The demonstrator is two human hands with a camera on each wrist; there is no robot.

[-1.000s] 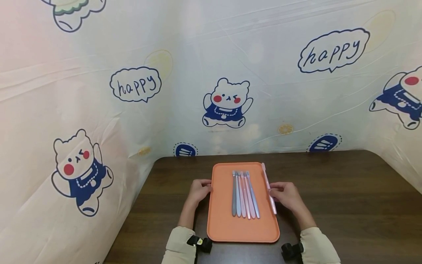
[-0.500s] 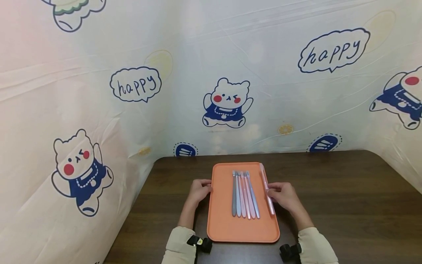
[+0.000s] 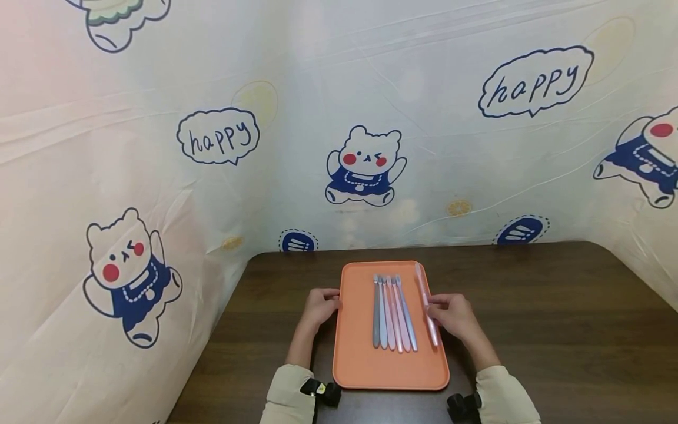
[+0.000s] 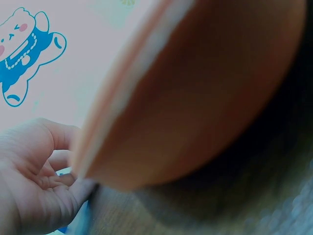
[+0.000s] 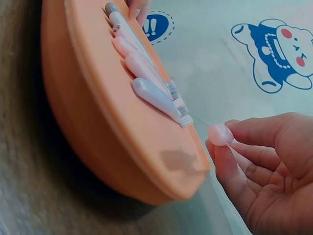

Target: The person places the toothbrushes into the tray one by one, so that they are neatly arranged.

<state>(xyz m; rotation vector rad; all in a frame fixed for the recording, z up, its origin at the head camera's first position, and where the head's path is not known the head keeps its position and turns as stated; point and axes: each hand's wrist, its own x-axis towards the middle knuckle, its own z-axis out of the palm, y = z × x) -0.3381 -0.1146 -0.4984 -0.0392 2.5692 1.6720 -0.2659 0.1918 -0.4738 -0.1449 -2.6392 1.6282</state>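
An orange tray (image 3: 389,372) rests on the table, with a row of several toothbrushes (image 3: 392,318) in grey, blue and pink lying side by side on it. At the tray's left rim, my left hand (image 3: 319,307) pinches the edge between thumb and fingers. My right hand (image 3: 457,315) pinches a pink toothbrush (image 3: 421,285) between thumb and fingertips, over the tray's right edge. Its handle end (image 5: 221,135) points toward the camera in the right wrist view, while the tray's underside (image 4: 205,112) fills much of the left wrist view.
A dark wooden table (image 3: 556,318) spreads out around the tray. Behind it and at both sides hangs a pale curtain (image 3: 296,194) printed with bears. Black wrist cameras (image 3: 463,407) are strapped on both cream sleeves (image 3: 505,394).
With the pink toothbrush in its grip, my right hand has shifted a little left, from beside the tray's right rim to over it. The left hand and the tray have stayed put.
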